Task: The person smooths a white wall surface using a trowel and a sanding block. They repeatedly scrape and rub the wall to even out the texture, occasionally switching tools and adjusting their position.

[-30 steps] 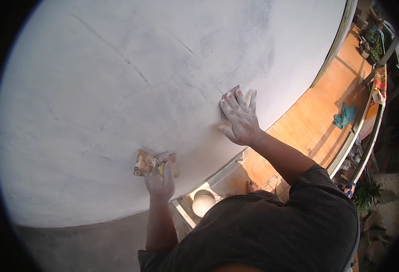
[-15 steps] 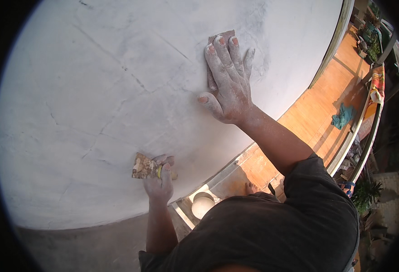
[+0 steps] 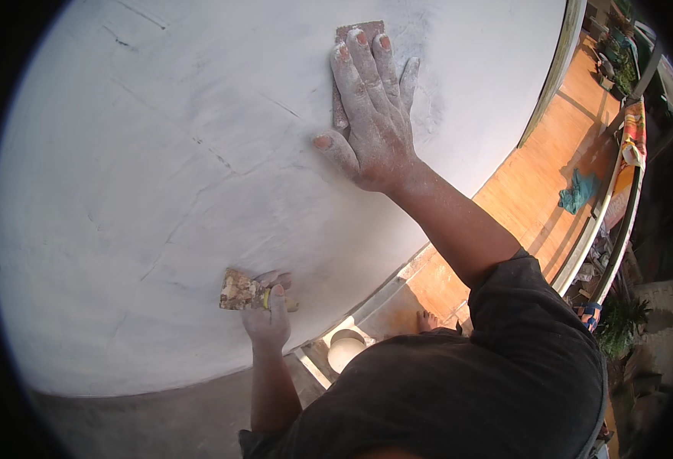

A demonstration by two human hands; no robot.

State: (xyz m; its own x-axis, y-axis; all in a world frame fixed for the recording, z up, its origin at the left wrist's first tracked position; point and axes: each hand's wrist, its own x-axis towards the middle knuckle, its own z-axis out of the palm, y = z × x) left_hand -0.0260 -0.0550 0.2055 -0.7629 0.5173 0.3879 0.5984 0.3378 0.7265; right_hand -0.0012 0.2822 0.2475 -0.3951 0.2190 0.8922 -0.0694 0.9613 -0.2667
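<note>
A white, dust-smeared wall (image 3: 176,191) with thin dark cracks fills most of the view. My right hand (image 3: 375,115), coated in white powder, holds a brownish piece of sandpaper (image 3: 359,27) flat against it. The fingers lie stretched over the sheet, which shows past the fingertips and along the index finger; the thumb sticks out to the left. Lower down, my left hand (image 3: 269,321) is closed around the handle of a putty knife (image 3: 238,291). Its blade is crusted with dried filler and points left, close to the wall.
Below the wall, a round container (image 3: 344,353) with pale contents stands beside my body. An orange tiled floor (image 3: 520,206) runs along the right, with a teal cloth (image 3: 579,191) on it. Beyond are a curved railing (image 3: 619,222), a colourful cloth (image 3: 633,134) and plants (image 3: 621,65).
My right hand and the sandpaper have shifted up and slightly left across the wall. My left hand, still holding the putty knife, has moved slightly lower in the picture.
</note>
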